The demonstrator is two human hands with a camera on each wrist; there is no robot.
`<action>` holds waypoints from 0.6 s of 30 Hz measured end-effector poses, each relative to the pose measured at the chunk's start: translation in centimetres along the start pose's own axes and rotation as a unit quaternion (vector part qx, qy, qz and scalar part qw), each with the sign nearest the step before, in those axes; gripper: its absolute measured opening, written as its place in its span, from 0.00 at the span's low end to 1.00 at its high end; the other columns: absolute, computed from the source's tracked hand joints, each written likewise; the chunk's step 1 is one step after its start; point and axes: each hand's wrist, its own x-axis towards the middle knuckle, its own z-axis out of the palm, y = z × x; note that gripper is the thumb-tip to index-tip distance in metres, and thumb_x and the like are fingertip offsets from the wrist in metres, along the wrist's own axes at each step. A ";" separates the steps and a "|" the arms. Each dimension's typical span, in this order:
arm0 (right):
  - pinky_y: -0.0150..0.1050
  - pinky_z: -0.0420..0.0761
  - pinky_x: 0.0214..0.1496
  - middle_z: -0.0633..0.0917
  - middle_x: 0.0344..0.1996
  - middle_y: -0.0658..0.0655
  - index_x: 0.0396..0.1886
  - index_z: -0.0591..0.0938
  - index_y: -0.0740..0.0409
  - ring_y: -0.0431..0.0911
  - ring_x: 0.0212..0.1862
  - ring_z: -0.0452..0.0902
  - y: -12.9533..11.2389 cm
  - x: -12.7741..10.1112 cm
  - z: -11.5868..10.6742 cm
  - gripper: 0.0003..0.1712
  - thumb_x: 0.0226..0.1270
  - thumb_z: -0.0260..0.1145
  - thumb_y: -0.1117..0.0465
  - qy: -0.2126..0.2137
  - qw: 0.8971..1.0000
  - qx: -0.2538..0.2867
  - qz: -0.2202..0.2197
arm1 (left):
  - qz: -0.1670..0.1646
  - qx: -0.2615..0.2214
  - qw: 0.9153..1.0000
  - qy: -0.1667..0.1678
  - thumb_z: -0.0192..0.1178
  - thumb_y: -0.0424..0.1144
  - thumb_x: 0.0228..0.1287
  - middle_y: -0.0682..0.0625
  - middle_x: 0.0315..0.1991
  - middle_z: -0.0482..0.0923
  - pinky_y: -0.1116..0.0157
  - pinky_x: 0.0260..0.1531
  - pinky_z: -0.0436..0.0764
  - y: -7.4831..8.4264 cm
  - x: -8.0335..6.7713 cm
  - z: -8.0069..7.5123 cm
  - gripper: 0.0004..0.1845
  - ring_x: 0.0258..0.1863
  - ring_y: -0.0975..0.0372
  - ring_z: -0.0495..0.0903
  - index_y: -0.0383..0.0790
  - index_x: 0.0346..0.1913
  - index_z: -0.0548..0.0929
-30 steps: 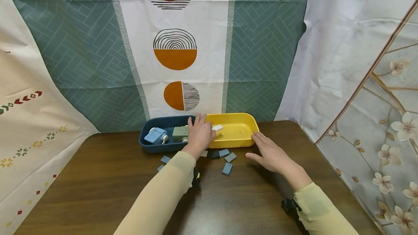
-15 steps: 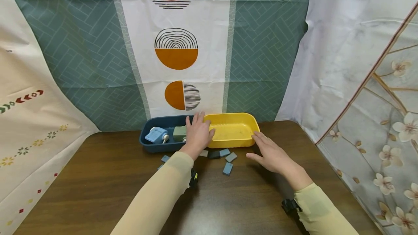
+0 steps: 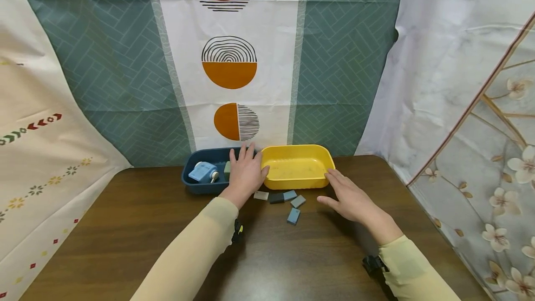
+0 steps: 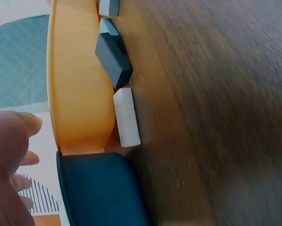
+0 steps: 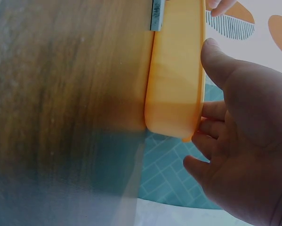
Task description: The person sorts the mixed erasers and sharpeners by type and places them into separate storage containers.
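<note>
My left hand [image 3: 245, 171] lies flat with straight fingers over the right end of the dark blue tray [image 3: 193, 186], its thumb at the rim of the yellow tray [image 3: 296, 181]. It covers most of a green block [image 3: 227, 169]; a light blue toy [image 3: 202, 172] sits beside that. I see nothing in the yellow tray. My right hand [image 3: 342, 188] rests on the table with relaxed fingers, fingertips at the yellow tray's right end. In the left wrist view the left hand [image 4: 9, 155] hangs loose above both trays. In the right wrist view the right hand [image 5: 244, 141] sits beside the yellow tray [image 5: 173, 80].
Several small blocks lie on the brown table in front of the trays: a white one [image 3: 261, 195], a dark one [image 3: 276, 197] and blue-grey ones [image 3: 293, 216]. Patterned curtains hang close behind the trays. The white block [image 4: 126, 117] touches the yellow tray's wall.
My left hand slid left from the yellow tray's edge to over the blue tray. The white piece at its fingertips a second ago is out of sight. The right hand barely moved.
</note>
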 end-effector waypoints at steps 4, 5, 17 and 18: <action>0.67 0.60 0.83 0.60 0.86 0.72 0.85 0.63 0.72 0.68 0.86 0.54 0.0 0.0 0.0 0.50 0.82 0.69 0.42 0.000 1.000 -0.003 -0.001 | 0.000 0.005 1.000 -0.007 0.60 0.56 0.85 0.40 0.88 0.56 0.32 0.82 0.46 -0.5 -0.4 -0.5 0.32 0.87 0.41 0.52 0.44 0.81 0.75; 0.67 0.60 0.83 0.60 0.86 0.72 0.85 0.63 0.72 0.68 0.86 0.54 0.0 0.0 0.0 0.50 0.82 0.69 0.42 0.000 1.000 -0.003 -0.001 | 0.000 0.005 1.000 -0.007 0.59 0.57 0.85 0.40 0.88 0.56 0.32 0.82 0.46 -0.6 -0.5 -0.5 0.32 0.87 0.41 0.51 0.44 0.82 0.75; 0.67 0.60 0.83 0.61 0.85 0.72 0.85 0.63 0.72 0.68 0.86 0.54 0.0 0.0 -0.1 0.50 0.82 0.69 0.41 -0.002 1.000 -0.007 -0.004 | -0.001 0.008 1.000 -0.014 0.62 0.59 0.83 0.40 0.89 0.53 0.32 0.82 0.42 -1.8 -2.3 -2.0 0.36 0.89 0.42 0.47 0.43 0.83 0.73; 0.67 0.60 0.83 0.61 0.85 0.72 0.85 0.63 0.72 0.68 0.86 0.54 0.0 0.1 -0.1 0.50 0.83 0.68 0.41 -0.002 1.000 -0.007 -0.004 | 0.000 0.006 1.000 -0.014 0.62 0.59 0.83 0.40 0.89 0.53 0.31 0.82 0.42 -2.0 -2.5 -2.2 0.37 0.89 0.42 0.47 0.43 0.83 0.73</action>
